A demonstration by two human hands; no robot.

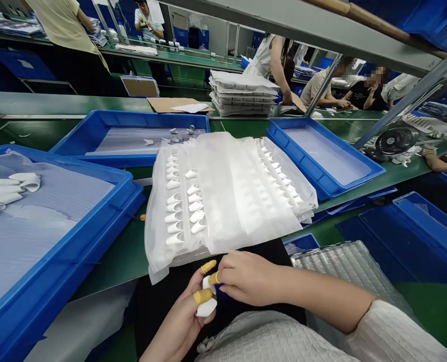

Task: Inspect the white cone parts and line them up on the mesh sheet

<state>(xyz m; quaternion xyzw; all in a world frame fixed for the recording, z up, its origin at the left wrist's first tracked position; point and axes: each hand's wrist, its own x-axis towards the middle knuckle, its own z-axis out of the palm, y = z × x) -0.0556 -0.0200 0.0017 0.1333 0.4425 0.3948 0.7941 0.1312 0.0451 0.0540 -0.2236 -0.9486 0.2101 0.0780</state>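
Low in the head view, my left hand (193, 306) is closed on a small white curved piece (207, 307), with yellow covers on its thumb and a finger. My right hand (242, 278) meets it from the right, its yellow-covered fingertip pressed on a second white part (208, 284) between the hands. Whether that is a separate piece is hard to tell. Just beyond the hands lies a stack of white translucent sheets (231, 201), with rows of white curved pieces (175, 219) at its left and right sides.
A blue tray (121, 176) with white pieces stands at left. Two more blue trays (151, 160) (321, 186) sit behind the stack. A clear ribbed tray (344, 256) lies at right, near a black fan (396, 141). Several people work farther back.
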